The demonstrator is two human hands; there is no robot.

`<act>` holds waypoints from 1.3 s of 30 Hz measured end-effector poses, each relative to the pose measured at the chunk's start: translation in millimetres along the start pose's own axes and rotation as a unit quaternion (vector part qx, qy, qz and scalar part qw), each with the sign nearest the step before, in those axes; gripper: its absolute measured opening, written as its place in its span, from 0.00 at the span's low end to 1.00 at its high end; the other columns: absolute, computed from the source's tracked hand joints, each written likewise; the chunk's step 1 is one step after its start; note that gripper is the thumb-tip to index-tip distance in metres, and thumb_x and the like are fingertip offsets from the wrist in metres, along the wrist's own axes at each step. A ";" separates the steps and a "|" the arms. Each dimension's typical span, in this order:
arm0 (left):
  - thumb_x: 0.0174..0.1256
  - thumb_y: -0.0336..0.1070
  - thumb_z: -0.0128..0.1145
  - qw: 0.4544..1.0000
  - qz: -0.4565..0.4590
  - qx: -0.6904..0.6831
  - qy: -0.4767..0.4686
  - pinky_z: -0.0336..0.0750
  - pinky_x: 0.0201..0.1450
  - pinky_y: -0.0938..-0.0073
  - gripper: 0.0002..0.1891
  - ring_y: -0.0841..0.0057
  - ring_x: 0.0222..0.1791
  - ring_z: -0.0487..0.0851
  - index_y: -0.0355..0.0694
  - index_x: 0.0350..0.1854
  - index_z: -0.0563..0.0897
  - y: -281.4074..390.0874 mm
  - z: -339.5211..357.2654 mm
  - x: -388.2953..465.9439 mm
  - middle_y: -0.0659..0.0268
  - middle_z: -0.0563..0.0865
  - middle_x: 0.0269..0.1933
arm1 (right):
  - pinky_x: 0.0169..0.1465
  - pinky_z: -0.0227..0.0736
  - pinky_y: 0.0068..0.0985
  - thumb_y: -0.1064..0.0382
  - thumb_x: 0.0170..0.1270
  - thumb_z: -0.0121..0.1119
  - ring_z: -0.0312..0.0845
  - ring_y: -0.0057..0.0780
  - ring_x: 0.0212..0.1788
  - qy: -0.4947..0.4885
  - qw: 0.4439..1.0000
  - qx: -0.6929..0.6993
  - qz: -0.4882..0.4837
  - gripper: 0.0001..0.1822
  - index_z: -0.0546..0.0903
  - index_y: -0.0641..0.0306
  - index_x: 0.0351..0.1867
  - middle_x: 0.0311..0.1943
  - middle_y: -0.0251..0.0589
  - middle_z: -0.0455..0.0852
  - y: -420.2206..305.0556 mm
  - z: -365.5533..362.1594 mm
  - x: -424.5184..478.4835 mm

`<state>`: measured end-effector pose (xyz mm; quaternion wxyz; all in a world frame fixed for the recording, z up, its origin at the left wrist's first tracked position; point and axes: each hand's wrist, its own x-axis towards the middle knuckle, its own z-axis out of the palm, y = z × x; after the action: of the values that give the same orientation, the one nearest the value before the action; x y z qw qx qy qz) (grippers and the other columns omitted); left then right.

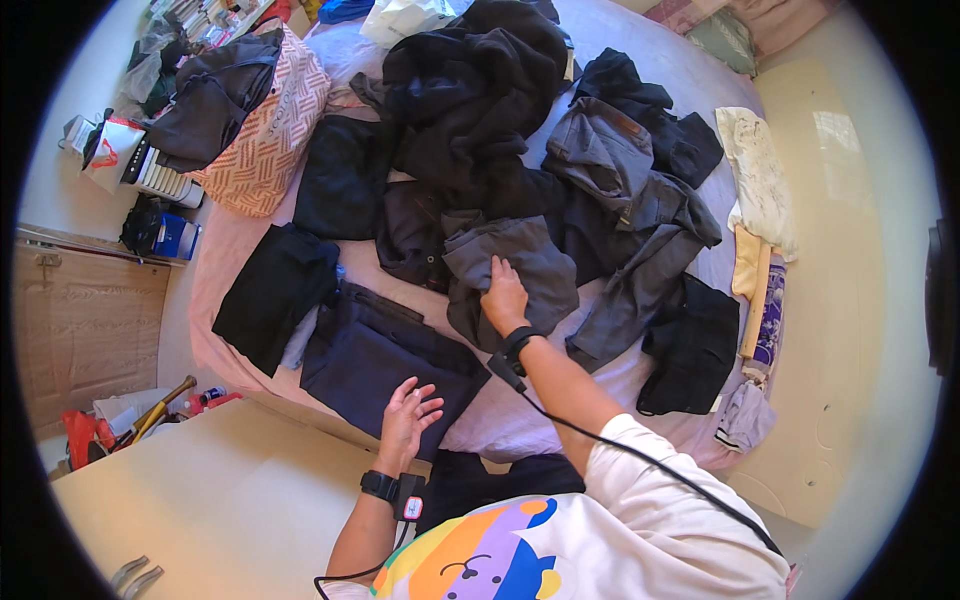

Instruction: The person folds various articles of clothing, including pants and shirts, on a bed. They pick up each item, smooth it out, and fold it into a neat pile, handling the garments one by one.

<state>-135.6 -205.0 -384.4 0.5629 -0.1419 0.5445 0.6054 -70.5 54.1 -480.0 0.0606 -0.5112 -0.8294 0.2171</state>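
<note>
My right hand lies on top of a bunched grey garment in the middle of the bed; whether its fingers pinch the cloth cannot be made out. Palm partly turned up and fingers apart, my left hand holds nothing in front of folded dark navy trousers. A dark buttoned garment sits just left of the grey one. To its right, grey trousers stretch diagonally across the sheet. Behind them all rises a large heap of black clothing.
Folded black garments lie at the left and right of the bed. A patterned tote bag stuffed with dark clothes stands at the back left. A pale cabinet top adjoins the near left. Cables run from both wrists.
</note>
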 end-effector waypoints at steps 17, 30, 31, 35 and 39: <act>0.69 0.53 0.47 0.994 0.097 0.029 -0.043 0.68 0.52 0.57 0.25 0.73 0.57 0.72 0.52 0.66 0.65 -32.8 111.9 -13.5 0.72 0.76 0.57 | 0.62 0.68 0.36 0.66 0.66 0.55 0.74 0.40 0.56 -0.192 0.575 0.784 0.134 0.19 0.73 0.68 0.56 0.54 0.44 0.79 120.9 -223.3 -136.6; 0.67 0.48 0.55 0.772 0.490 0.406 0.000 0.68 0.61 0.68 0.20 0.59 0.59 0.76 0.36 0.50 0.81 13.5 137.9 -138.4 0.50 0.80 0.56 | 0.66 0.61 0.42 0.55 0.67 0.52 0.72 0.46 0.59 -0.274 0.395 0.872 0.092 0.24 0.71 0.69 0.59 0.57 0.50 0.77 106.7 -264.1 -174.2; 0.66 0.47 0.55 0.750 0.511 0.420 -0.030 0.69 0.60 0.68 0.20 0.59 0.58 0.77 0.35 0.50 0.81 20.7 151.3 -152.3 0.48 0.80 0.55 | 0.65 0.62 0.41 0.57 0.67 0.52 0.73 0.44 0.58 -0.284 0.406 0.863 0.099 0.23 0.72 0.68 0.59 0.57 0.49 0.77 100.9 -268.1 -174.5; 0.61 0.49 0.60 0.739 0.482 0.460 -0.101 0.70 0.60 0.66 0.30 0.54 0.58 0.76 0.34 0.60 0.72 12.8 186.3 -173.4 0.45 0.79 0.55 | 0.63 0.66 0.33 0.59 0.68 0.52 0.75 0.39 0.55 -0.297 0.500 0.807 0.101 0.19 0.73 0.67 0.57 0.53 0.46 0.79 50.1 -294.9 -190.4; 0.55 0.53 0.65 0.784 0.425 0.431 -0.137 0.69 0.59 0.69 0.42 0.60 0.58 0.76 0.34 0.67 0.63 -16.2 187.0 -172.9 0.46 0.77 0.57 | 0.63 0.61 0.28 0.52 0.70 0.52 0.68 0.37 0.58 -0.317 0.658 0.684 0.004 0.27 0.67 0.68 0.62 0.57 0.45 0.72 19.6 -285.0 -208.5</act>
<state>16.8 -146.6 -188.3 0.3201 0.4457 0.6710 0.4986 135.5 -35.7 -206.9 0.1258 -0.2295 -0.4140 0.8718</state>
